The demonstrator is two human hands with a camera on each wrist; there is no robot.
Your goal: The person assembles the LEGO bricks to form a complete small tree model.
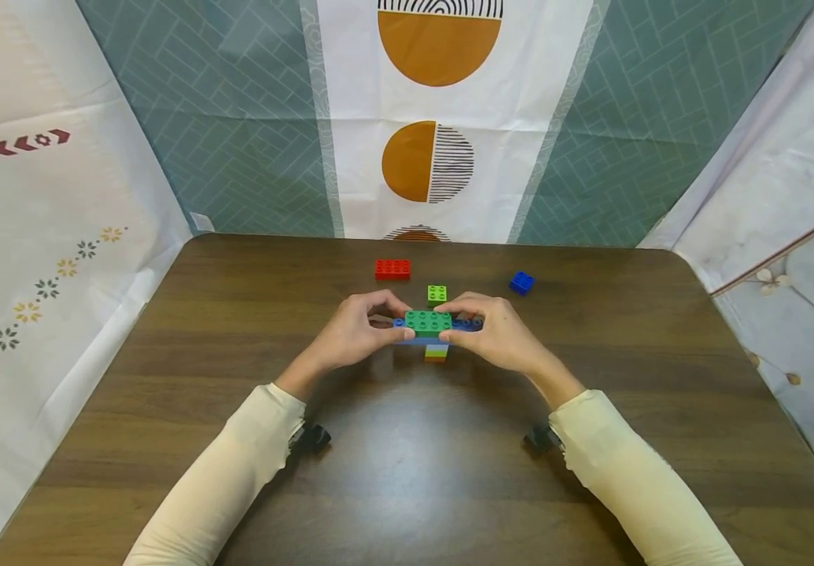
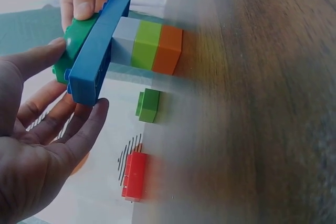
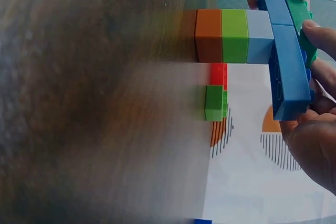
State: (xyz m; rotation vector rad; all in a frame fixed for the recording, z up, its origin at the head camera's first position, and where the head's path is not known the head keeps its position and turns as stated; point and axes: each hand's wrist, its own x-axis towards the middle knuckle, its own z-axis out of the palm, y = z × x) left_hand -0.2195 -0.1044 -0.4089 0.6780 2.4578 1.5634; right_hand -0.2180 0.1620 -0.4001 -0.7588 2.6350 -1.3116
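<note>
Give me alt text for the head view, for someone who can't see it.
A person's left hand and right hand hold a green brick against blue bricks topping a short stack on a wooden table. Beyond are a red brick, lime brick and dark blue brick.

Nine bricks (image 1: 429,323) (three loose), two grips (image 1: 502,336)

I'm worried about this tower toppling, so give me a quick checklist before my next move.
1. Left hand and right hand both on the green brick: ok.
2. Green brick bridging the seam between the two blue bricks: ok.
3. Green brick pressed fully down: cannot tell.
4. Grey block, lime block and orange block lined up beneath: ok.
5. A hand steadying those three: not ok, neither touches them.
6. Red brick and small blue brick apart from the tower: ok.
</note>
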